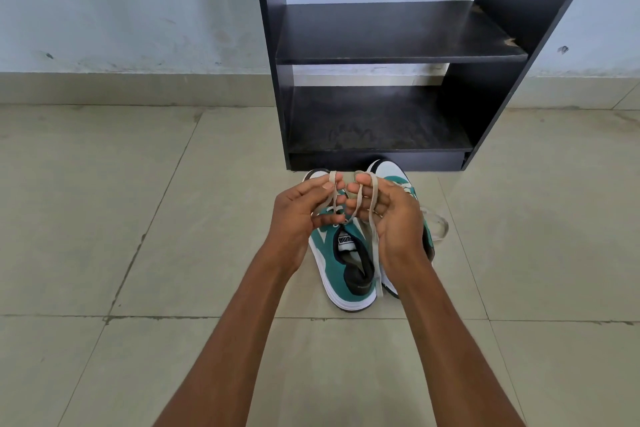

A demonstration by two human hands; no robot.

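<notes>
- Floor (104, 218): pale beige glazed tiles with dark grout lines, filling the field from 3 through 6 to 9 o'clock.
- Wall (121, 3): pale blue-white painted plaster, scuffed near its base, spanning the upper field at 12 o'clock.
- Black laminate shelf unit (398, 31): stands on the floor against the wall at 1 o'clock. Two horizontal boards show, the lower one dusty, and the upper one is chipped at its right edge.
- Teal-and-white suede sneaker (341, 270): stands upright on the floor just before the unit's plinth, toe toward 12 o'clock and heel toward 6 o'clock. Its black collar and white sole are visible, while its forefoot is hidden beneath the hands.
- Second sneaker of the same colours (389, 172): close beside the first at its 3 o'clock, with the white toe cap near the plinth. It is mostly hidden by the right hand.
- Left hand (301, 215): above the first sneaker's forefoot on the 9 o'clock side, fingers curled, thumb and forefinger pinching one strand of lace.
- Right hand (391, 218): at 3 o'clock of the left hand, their fingertips nearly meeting. Its fingers are curled, with lace strands looped over and held by them.
- Beige flat shoelace (375, 263): rises from the first sneaker's eyelets into both hands. One free end hangs from the right hand toward 6 o'clock, reaching down beside the heel.
- Loose pale lace loop (438, 225): lies on the floor at 3 o'clock of the second sneaker.
</notes>
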